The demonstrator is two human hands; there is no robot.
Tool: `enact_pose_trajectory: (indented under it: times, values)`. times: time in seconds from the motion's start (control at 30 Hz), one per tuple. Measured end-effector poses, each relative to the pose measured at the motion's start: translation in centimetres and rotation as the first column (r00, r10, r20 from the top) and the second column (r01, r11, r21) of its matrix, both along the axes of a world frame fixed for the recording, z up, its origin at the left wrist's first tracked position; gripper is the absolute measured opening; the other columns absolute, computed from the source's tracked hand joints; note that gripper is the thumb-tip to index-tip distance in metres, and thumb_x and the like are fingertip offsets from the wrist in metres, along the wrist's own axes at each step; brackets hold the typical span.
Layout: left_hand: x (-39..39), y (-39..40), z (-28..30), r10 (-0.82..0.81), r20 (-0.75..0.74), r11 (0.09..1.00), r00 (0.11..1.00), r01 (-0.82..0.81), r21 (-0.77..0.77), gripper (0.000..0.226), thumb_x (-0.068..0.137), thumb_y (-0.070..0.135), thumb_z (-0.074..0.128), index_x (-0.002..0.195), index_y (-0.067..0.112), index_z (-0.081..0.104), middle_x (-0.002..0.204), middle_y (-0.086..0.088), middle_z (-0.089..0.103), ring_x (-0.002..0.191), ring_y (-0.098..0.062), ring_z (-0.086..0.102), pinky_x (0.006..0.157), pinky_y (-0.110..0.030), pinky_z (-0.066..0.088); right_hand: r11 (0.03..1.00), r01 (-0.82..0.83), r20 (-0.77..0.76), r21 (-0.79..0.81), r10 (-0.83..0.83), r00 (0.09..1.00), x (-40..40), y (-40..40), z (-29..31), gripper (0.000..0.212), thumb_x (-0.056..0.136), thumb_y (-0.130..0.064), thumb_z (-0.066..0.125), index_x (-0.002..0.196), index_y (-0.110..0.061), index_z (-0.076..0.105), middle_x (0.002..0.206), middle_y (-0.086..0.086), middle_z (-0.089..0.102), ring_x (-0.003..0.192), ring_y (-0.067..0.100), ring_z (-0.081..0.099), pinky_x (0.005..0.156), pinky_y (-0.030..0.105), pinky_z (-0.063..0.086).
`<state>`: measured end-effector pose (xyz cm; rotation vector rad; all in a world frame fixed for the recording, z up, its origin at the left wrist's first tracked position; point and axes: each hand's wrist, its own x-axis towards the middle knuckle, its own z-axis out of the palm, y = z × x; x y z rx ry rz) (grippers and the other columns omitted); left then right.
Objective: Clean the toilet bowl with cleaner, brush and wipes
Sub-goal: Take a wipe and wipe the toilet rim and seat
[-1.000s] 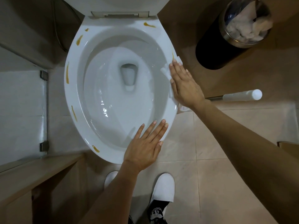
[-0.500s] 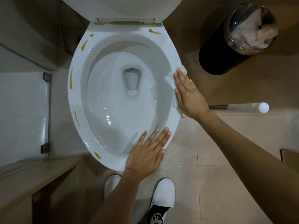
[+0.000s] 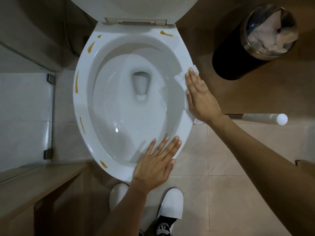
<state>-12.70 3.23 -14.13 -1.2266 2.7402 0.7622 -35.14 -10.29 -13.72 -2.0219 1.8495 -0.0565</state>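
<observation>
Right hand [image 3: 201, 97] lies flat, fingers straight, pressing a white wipe [image 3: 187, 77] onto the right side of the toilet bowl [image 3: 102, 150] rim. Left hand [image 3: 155, 164] rests open, fingers spread, on the near rim. Yellow-brown smears [image 3: 77, 82] mark the rim's left side, and one sits by the hinge. A white-handled tool [image 3: 262, 118], perhaps the brush, lies on the floor behind the right wrist. A bin [image 3: 238, 53] of crumpled paper stands beyond.
</observation>
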Motion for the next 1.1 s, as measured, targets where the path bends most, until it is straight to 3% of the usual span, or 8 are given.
enact_pose_trajectory:
  times: [0.17,0.3,0.43,0.67,0.9,1.1]
  values:
    - [0.0,0.0,0.0,0.000,0.008,1.000,1.000,0.000,0.015,0.057,0.100,0.034,0.022,0.153,0.020,0.007,0.160,0.005,0.007,0.146,-0.017,0.014,0.112,-0.044,0.018,1.000,-0.023,-0.003,-0.007,0.023,1.000,-0.2,-1.1,0.2,0.057,0.102,-0.036,0.015,0.154,-0.012,0.010,0.161,0.004,0.004,0.149,0.018,0.003,0.121,0.033,0.006]
    - [0.1,0.0,-0.1,-0.008,0.013,1.000,1.000,0.008,0.024,0.054,0.102,0.035,0.012,0.153,0.020,0.009,0.160,0.003,0.009,0.146,-0.017,0.014,0.112,-0.044,0.018,1.000,0.005,-0.015,-0.028,-0.005,1.000,0.1,-5.2,0.3,0.054,0.105,-0.031,0.020,0.154,-0.011,0.009,0.162,0.005,0.003,0.149,0.019,0.002,0.117,0.027,-0.001]
    - [0.0,-0.1,-0.1,-0.004,0.012,1.000,1.000,0.004,0.020,0.055,0.101,0.035,0.018,0.153,0.020,0.009,0.160,0.004,0.009,0.146,-0.017,0.014,0.111,-0.044,0.018,0.998,0.034,-0.009,-0.050,-0.035,0.999,0.9,-7.8,0.2,0.053,0.105,-0.028,0.020,0.154,-0.009,0.007,0.162,0.006,0.001,0.149,0.019,0.000,0.118,0.028,0.001]
    - [0.0,-0.1,0.0,0.002,0.005,0.999,1.000,-0.002,0.040,0.055,0.101,0.035,0.017,0.153,0.021,0.009,0.160,0.004,0.008,0.146,-0.017,0.015,0.110,-0.044,0.020,0.992,0.094,0.045,-0.086,-0.090,0.995,1.2,-4.6,-0.2,0.053,0.105,-0.028,0.022,0.154,-0.010,0.010,0.162,0.005,0.003,0.149,0.019,0.002,0.121,0.032,0.008]
    - [0.0,-0.1,0.2,0.013,-0.001,0.998,1.000,-0.012,0.069,0.054,0.101,0.035,0.010,0.153,0.021,0.009,0.160,0.006,0.008,0.146,-0.016,0.015,0.110,-0.043,0.020,0.995,-0.072,-0.035,-0.069,0.070,0.997,1.0,-7.3,0.0,0.052,0.105,-0.021,0.024,0.153,-0.008,0.011,0.161,0.008,0.005,0.149,0.020,0.003,0.122,0.035,0.007]
    - [0.0,-0.2,0.3,0.025,-0.011,0.995,1.000,-0.024,0.092,0.052,0.102,0.036,0.015,0.153,0.024,0.010,0.159,0.008,0.008,0.145,-0.015,0.015,0.110,-0.042,0.019,0.989,-0.129,-0.111,-0.066,0.122,0.986,2.3,-10.8,0.3,0.053,0.105,-0.019,0.023,0.154,-0.011,0.005,0.162,0.004,-0.002,0.149,0.016,-0.004,0.115,0.025,-0.006]
